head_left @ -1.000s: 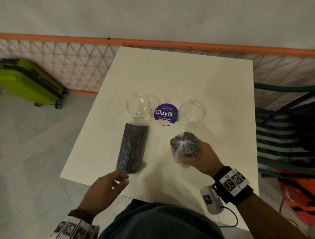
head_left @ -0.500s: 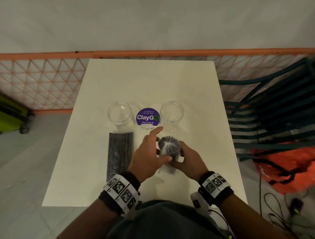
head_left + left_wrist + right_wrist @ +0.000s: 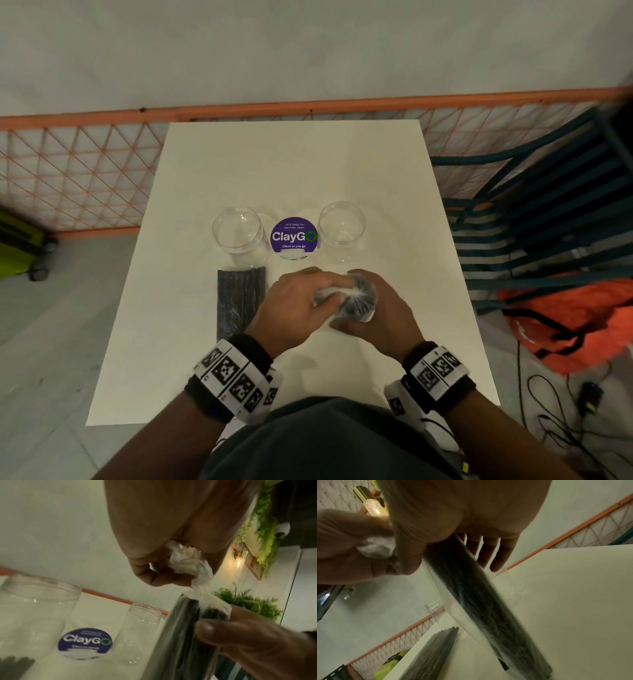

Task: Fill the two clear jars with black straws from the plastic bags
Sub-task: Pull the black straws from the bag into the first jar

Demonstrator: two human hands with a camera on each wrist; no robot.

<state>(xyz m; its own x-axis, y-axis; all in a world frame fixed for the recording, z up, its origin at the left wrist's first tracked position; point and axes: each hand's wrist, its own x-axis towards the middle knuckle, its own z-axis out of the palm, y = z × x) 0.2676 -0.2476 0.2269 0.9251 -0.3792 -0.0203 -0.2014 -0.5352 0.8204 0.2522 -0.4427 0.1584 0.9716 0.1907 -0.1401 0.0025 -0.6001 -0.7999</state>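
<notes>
Two clear jars stand on the white table: the left jar and the right jar. Both look hollow. My right hand grips a bag of black straws upright, its lower end near the tabletop. My left hand pinches the bag's twisted white plastic top. A second bag of black straws lies flat in front of the left jar.
A purple round ClayGo sticker stand sits between the jars. An orange mesh fence runs behind the table. Dark slatted chairs and an orange bag are at the right, a lime suitcase at the left.
My left hand came up from the table's near edge and took hold of the bag's twisted top. The right hand kept the bag upright; the head view shifted right.
</notes>
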